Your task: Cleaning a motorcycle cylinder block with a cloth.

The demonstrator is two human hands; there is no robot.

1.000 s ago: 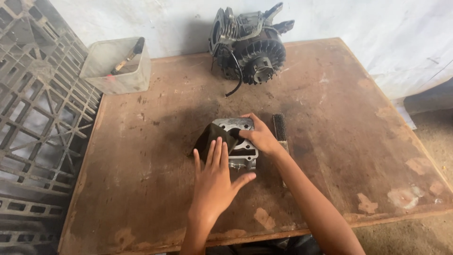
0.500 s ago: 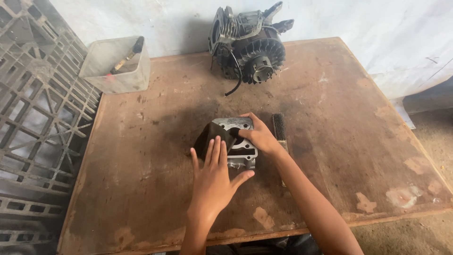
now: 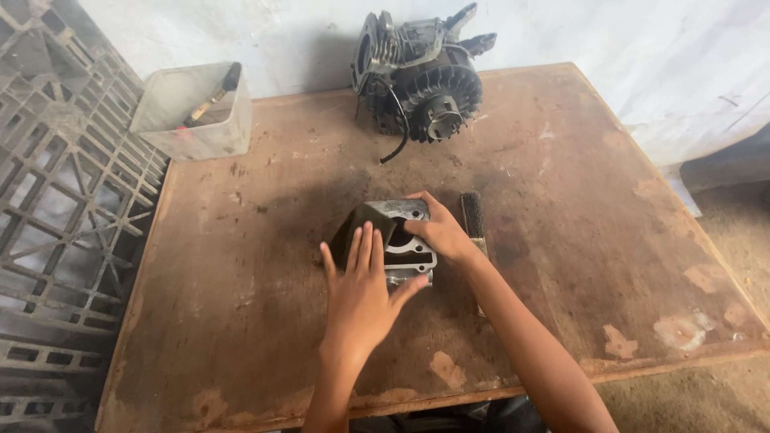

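Observation:
A grey metal engine cylinder block (image 3: 401, 232) lies on the worn wooden table (image 3: 241, 305) near its middle. A dark sheet, perhaps sandpaper (image 3: 361, 220), covers the block's left side. My left hand (image 3: 365, 293) rests flat on that sheet and the block, fingers together and pointing away from me. My right hand (image 3: 437, 232) grips the block's right side from above. A wire brush (image 3: 473, 216) lies just right of the block, beside my right wrist.
A dark small engine (image 3: 421, 80) with a loose black cable stands at the table's far edge. A clear plastic tub (image 3: 188, 112) holding a tool sits at the far left corner. A metal grille (image 3: 56, 200) lies left of the table. White wall behind.
My left hand has shifted very slightly over the block. Otherwise nothing visibly differs.

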